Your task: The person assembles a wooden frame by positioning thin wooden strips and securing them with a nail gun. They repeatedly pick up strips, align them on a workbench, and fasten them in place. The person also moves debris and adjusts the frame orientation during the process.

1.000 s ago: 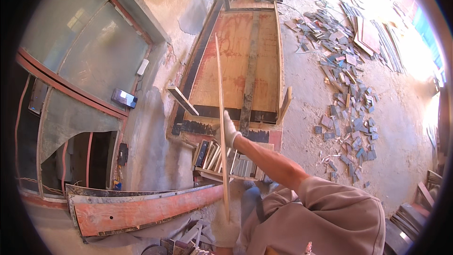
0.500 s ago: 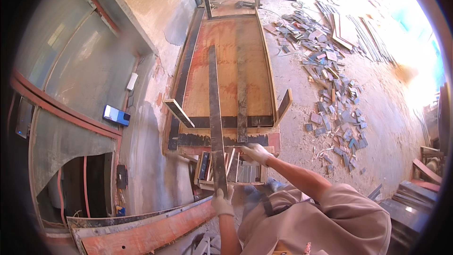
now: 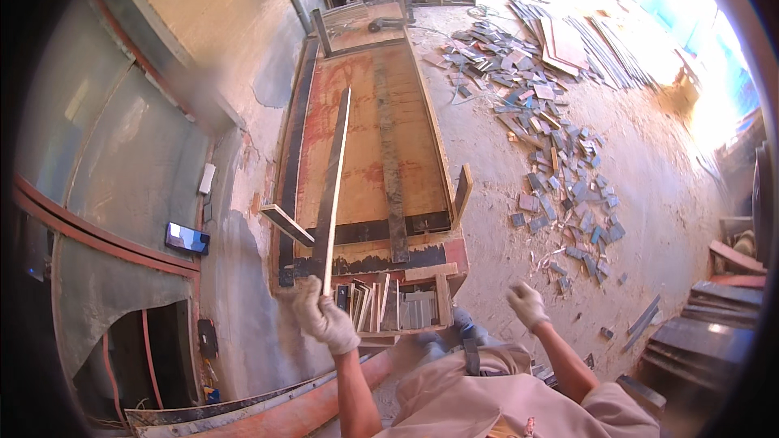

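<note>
My left hand [image 3: 328,320], in a pale work glove, is closed round the near end of a long, narrow plywood strip [image 3: 333,186]. The strip has a dark face and a pale cut edge, and it is tilted up on that edge over the wooden bench [image 3: 365,118]. A second dark strip [image 3: 389,146] lies lengthwise on the bench to its right. My right hand [image 3: 529,307], gloved too, hangs over the floor right of the bench, away from the strips. Its fingers look curled in, and I see nothing in them.
Under the bench's near end, a wooden box [image 3: 442,300] holds several upright offcuts. Short boards [image 3: 288,225] [image 3: 462,192] stand up at the bench sides. A power tool [image 3: 385,24] lies at the far end. Scrap pieces [image 3: 560,154] litter the floor; stacked dark boards [image 3: 714,332] lie at right.
My left hand has risen and moved left, turning the strip from its flat face onto its edge. My right hand has left the bench's near edge and swung right and down.
</note>
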A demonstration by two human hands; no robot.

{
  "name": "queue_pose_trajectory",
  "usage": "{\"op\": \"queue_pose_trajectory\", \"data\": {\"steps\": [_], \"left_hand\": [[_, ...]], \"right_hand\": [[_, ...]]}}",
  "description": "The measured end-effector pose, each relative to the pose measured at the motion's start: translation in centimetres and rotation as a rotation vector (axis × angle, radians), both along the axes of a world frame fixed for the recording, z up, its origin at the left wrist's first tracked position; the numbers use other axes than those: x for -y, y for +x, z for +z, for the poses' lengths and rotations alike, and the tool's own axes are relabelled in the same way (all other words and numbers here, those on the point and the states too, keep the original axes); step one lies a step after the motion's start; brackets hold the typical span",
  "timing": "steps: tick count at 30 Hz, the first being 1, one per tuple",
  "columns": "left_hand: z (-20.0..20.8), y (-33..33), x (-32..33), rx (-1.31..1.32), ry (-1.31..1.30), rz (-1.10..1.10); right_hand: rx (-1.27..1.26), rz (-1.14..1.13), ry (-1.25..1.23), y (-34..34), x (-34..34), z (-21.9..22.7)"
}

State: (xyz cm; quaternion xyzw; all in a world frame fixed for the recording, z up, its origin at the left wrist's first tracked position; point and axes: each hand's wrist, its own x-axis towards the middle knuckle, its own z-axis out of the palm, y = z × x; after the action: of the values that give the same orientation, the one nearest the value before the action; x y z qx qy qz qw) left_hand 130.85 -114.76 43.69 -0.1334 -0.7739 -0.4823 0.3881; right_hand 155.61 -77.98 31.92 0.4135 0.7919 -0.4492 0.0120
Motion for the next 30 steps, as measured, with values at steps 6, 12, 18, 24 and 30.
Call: {"op": "queue_pose_trajectory", "data": {"steps": [6, 12, 18, 24, 30], "left_hand": [[18.6, 6.8, 6.4, -0.190, -0.462, -0.036], [30.7, 11.9, 7.2, -0.643, 0.023, 0.107], [25.3, 11.1, 10.0, -0.256, 0.100, 0.181], [1.1, 13.3, 9.1, 0.518, -0.390, 0.293], [-5.1, 26.5, 10.8, 0.473, -0.685, 0.633]], "right_hand": [[-0.591, 0.616, 0.352, -22.2, 10.3, 14.2], [-1.001, 0.726, 0.562, -35.9, 16.0, 14.8], [-1.153, 0.536, 0.460, -36.9, 20.6, 26.6], [-1.301, 0.202, -0.098, -38.1, 15.1, 41.3], [-0.708, 0.181, -0.529, -38.7, 12.8, 29.0]]}}
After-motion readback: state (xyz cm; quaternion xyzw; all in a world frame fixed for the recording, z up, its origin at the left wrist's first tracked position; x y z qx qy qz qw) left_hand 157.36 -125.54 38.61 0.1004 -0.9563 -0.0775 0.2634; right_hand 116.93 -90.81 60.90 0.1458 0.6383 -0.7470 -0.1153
